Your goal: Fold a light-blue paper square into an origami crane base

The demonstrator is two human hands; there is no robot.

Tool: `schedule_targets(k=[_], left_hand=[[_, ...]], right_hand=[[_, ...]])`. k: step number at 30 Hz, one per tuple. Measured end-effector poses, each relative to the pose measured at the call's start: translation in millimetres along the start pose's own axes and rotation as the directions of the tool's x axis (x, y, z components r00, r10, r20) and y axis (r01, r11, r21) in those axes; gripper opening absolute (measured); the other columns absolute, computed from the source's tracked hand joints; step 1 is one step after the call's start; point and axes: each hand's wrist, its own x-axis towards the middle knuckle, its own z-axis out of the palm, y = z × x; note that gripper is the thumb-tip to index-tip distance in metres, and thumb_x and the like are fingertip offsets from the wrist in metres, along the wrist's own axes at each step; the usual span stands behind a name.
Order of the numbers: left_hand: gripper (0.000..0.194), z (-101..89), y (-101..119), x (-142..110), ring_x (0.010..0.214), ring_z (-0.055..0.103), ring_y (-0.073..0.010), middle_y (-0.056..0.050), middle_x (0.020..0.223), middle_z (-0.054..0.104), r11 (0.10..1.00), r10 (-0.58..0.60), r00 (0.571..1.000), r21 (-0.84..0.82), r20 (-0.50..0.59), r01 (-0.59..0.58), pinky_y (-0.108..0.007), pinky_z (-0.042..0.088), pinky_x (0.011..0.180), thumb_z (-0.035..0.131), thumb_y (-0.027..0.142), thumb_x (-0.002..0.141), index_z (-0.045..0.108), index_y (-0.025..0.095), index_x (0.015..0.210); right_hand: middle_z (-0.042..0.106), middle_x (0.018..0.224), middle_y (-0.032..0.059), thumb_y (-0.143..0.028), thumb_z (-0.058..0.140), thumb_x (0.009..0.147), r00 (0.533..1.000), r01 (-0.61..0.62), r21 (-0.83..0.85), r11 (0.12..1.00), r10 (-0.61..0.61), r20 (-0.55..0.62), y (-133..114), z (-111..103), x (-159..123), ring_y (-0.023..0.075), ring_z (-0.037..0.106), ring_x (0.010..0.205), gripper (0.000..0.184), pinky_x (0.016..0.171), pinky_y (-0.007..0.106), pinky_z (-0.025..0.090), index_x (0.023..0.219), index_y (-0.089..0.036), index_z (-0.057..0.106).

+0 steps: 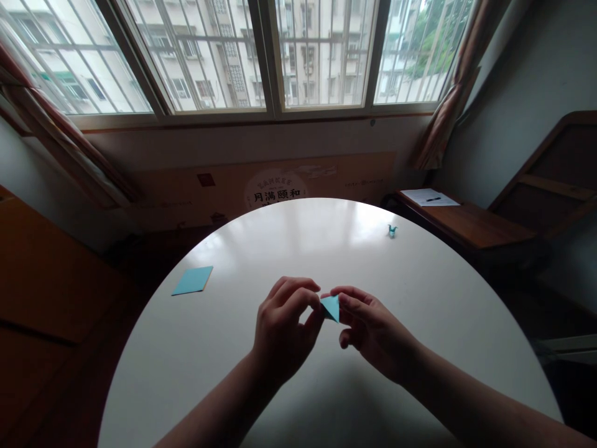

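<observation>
Between my two hands is a small folded piece of light-blue paper (331, 307), its visible face a triangle. My left hand (288, 323) pinches its left side between thumb and curled fingers. At its right edge, my right hand (373, 326) grips with thumb and index finger, the lower fingers curled beneath. Both hands are raised a little over the round white table (224, 373). The paper's underside and part of its edges are hidden behind the fingers.
A stack of square blue paper (193, 280) lies at the table's left. Toward the back right stands a tiny folded paper figure (392, 231). Beyond the table, a wooden chair seat (494, 227) bears a white sheet (422, 197) and a black pen (433, 199).
</observation>
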Motion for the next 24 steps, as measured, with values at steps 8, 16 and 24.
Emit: schedule_targets(k=[8, 16, 24], left_hand=[[0.019, -1.9, -3.1, 0.2, 0.089, 0.061, -0.0177, -0.004, 0.103, 0.064, 0.998, 0.034, 0.999, 0.059, 0.015, -0.034, -0.031, 0.052, 0.076, 0.069, 0.007, 0.085, 0.064, 0.021, 0.096], [0.033, 1.7, 4.0, -4.9, 0.122, 0.051, -0.0278, -0.011, 0.138, 0.052, 0.987, -0.104, 0.984, -0.11, 0.147, 0.12, -0.042, 0.049, 0.094, 0.058, 0.021, 0.093, 0.065, 0.025, 0.124], [0.028, 11.5, 13.3, -8.4, 0.132, 0.043, -0.0315, -0.009, 0.141, 0.048, 0.413, -0.551, 0.757, -0.673, 0.352, 0.614, -0.038, 0.047, 0.1, 0.069, 0.049, 0.088, 0.076, 0.027, 0.104]], right_hand=[[0.067, 0.097, 0.0038, -0.03, 0.08, 0.084, 1.0, -0.021, 0.152, 0.988, 0.021, 0.005, -0.2, 0.4, -1.3, 0.0147, 0.065, 0.093, 0.019, 0.052, 0.016, 0.048, 0.098, -0.022, 0.071], [0.068, 0.097, 0.004, -0.03, 0.083, 0.081, 0.995, 0.102, 0.12, 0.988, -0.1, -0.016, -7.6, -3.9, -1.3, 0.0157, 0.065, 0.087, 0.022, 0.054, 0.018, 0.051, 0.099, -0.024, 0.074], [0.07, 0.105, 0.0077, -0.029, 0.078, 0.085, 0.903, 0.41, -0.276, 0.869, -0.429, -0.01, -9.7, -4.0, -2.2, 0.0179, 0.066, 0.079, 0.019, 0.058, 0.026, 0.059, 0.104, -0.026, 0.076]])
